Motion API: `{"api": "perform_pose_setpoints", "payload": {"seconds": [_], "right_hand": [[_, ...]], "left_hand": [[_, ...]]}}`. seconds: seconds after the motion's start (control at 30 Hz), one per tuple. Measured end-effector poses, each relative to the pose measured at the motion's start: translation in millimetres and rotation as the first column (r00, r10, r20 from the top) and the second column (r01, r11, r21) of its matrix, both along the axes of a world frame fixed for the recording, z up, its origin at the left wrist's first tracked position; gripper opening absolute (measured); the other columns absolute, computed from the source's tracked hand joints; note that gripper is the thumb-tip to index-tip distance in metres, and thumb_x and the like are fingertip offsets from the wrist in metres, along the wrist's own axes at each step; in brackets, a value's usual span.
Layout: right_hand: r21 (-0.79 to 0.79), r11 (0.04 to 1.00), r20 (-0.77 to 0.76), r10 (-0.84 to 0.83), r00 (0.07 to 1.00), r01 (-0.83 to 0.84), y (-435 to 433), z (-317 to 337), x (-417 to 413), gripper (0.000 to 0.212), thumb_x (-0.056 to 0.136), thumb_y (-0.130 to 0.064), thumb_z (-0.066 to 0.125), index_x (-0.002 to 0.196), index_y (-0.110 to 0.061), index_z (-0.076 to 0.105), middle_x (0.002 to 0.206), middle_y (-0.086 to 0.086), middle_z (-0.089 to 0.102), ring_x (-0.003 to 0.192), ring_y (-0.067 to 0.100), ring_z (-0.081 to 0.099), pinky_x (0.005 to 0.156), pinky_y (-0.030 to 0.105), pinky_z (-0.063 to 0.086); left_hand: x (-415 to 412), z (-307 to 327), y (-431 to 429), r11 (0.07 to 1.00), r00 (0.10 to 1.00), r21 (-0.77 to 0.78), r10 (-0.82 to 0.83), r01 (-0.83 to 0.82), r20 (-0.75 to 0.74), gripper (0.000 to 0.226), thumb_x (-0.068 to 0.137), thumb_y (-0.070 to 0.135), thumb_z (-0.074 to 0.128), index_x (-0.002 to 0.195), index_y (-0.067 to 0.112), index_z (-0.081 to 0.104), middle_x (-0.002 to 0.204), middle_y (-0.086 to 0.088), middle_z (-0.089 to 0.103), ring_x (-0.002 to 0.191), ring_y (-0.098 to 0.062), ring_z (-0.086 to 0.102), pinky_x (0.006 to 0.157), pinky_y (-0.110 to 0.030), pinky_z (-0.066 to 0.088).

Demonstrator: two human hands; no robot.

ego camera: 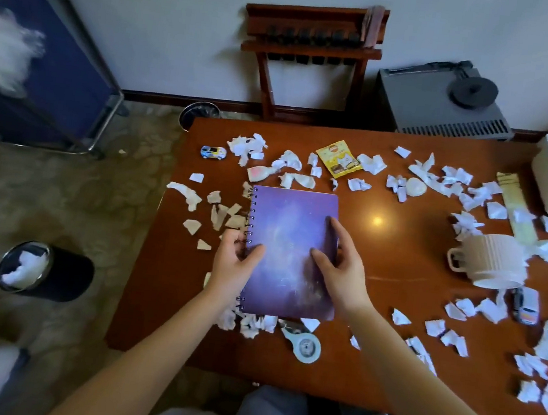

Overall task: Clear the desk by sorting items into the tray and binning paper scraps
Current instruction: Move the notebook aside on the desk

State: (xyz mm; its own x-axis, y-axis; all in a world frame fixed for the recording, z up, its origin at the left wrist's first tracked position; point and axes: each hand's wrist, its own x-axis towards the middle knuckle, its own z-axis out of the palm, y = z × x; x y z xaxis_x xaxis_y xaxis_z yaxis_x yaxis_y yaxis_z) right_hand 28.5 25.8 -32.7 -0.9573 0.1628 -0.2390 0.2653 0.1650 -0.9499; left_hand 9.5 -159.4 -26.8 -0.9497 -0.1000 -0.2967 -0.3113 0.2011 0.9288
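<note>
Cluttered desk, floor bin, held notebook

Bare desk lane between notebook and mug, open to near edge. Scraps crowd far side and right; car by mug; tape at notebook's near edge. Floor to bin open.

Both bare forearms are reaching forward, converging. The left hand is gripping the spiral notebook at its bound edge, thumb lying on top; the right hand is pinching the opposite edge (thumb and forefinger stretched over the cover).
</note>
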Motion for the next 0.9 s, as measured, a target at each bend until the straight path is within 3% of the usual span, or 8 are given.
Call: {"api": "perform_pose_setpoints", "payload": {"seconds": [0.1,0.17,0.23,0.3,0.37,0.47,0.6,0.9], "right_hand": [[0.006,0.999,-0.028,-0.033,0.999,0.033,-34.4,1.9,1.0,0.055,0.089,-0.007,0.061,0.136,-0.029,0.044,0.136,-0.019,0.044,0.13,0.006,0.04,0.111,0.038,0.038],[0.043,0.999,-0.048,-0.023,0.999,0.026,-48.3,2.9,1.3,0.055,0.088,-0.002,0.059,0.136,-0.027,0.046,0.136,-0.016,0.046,0.129,0.005,0.04,0.111,0.037,0.037],[0.09,0.996,-0.067,-0.013,0.998,0.019,-54.8,4.4,2.3,0.056,0.088,0.002,0.058,0.136,-0.024,0.046,0.134,-0.014,0.047,0.128,0.005,0.04,0.112,0.037,0.036],[0.118,0.992,-0.076,-0.032,0.997,0.041,-54.9,7.6,4.1,0.056,0.088,0.003,0.057,0.137,-0.022,0.046,0.135,-0.011,0.047,0.129,0.006,0.041,0.112,0.037,0.036],[0.139,0.987,-0.073,-0.071,0.995,0.081,-51.5,10.6,6.8,0.054,0.089,0.002,0.057,0.137,-0.021,0.045,0.138,-0.007,0.048,0.131,0.01,0.041,0.112,0.036,0.036],[0.17,0.976,-0.07,-0.127,0.989,0.137,-44.3,14.2,13.4,0.053,0.09,-0.001,0.057,0.136,-0.023,0.046,0.139,-0.005,0.049,0.13,0.012,0.043,0.108,0.033,0.04],[0.161,0.969,-0.064,-0.177,0.982,0.185,-36.9,16.7,24.9,0.052,0.09,-0.001,0.056,0.136,-0.025,0.046,0.137,-0.008,0.049,0.129,0.012,0.044,0.103,0.028,0.042],[0.144,0.961,-0.085,-0.224,0.971,0.234,-26.7,25.8,31.0,0.051,0.09,-0.001,0.056,0.134,-0.026,0.047,0.134,-0.001,0.054,0.124,0.017,0.05,0.102,0.04,0.047]], "left_hand": [[5.2,-13.4,-39.4,1.0,1.0,-0.031,-0.002,0.002,0.002,0.017,0.086,0.007,0.064,0.094,0.014,0.051,0.088,0.004,0.061,0.084,-0.016,0.059,0.071,-0.019,0.047],[10.6,-27.3,-63.9,0.977,0.998,-0.202,-0.064,0.062,-0.004,0.014,0.088,0.012,0.063,0.1,0.013,0.056,0.095,0.002,0.062,0.095,-0.018,0.059,0.072,-0.007,0.044],[16.0,-46.9,-86.5,0.867,0.985,-0.477,-0.171,0.146,-0.01,0.038,0.091,0.024,0.059,0.125,0.009,0.052,0.126,-0.007,0.056,0.122,-0.022,0.05,0.094,-0.015,0.04],[20.2,-64.3,-101.1,0.695,0.961,-0.679,-0.268,0.238,0.063,0.064,0.092,0.041,0.05,0.145,0.011,0.029,0.153,-0.008,0.027,0.143,-0.024,0.02,0.113,-0.034,0.024],[21.8,-78.8,-106.1,0.55,0.93,-0.766,-0.325,0.335,0.173,0.08,0.091,0.057,0.038,0.151,0.014,0.006,0.16,-0.005,0.001,0.147,-0.022,-0.004,0.118,-0.041,0.007],[21.2,-91.4,-96.2,0.452,0.9,-0.797,-0.355,0.401,0.252,0.087,0.088,0.069,0.021,0.15,0.013,-0.004,0.159,-0.005,-0.008,0.146,-0.021,-0.013,0.116,-0.043,-0.007],[19.6,-96.4,-65.5,0.449,0.895,-0.799,-0.378,0.401,0.237,0.091,0.083,0.074,0.005,0.15,0.013,-0.005,0.159,-0.005,-0.007,0.146,-0.02,-0.013,0.113,-0.043,-0.013],[12.4,-88.7,-18.9,0.425,0.848,-0.766,-0.444,0.483,0.289,0.079,0.095,0.046,0.039,0.15,0.011,-0.005,0.159,-0.006,-0.012,0.145,-0.025,-0.016,0.114,-0.051,-0.009]]}}
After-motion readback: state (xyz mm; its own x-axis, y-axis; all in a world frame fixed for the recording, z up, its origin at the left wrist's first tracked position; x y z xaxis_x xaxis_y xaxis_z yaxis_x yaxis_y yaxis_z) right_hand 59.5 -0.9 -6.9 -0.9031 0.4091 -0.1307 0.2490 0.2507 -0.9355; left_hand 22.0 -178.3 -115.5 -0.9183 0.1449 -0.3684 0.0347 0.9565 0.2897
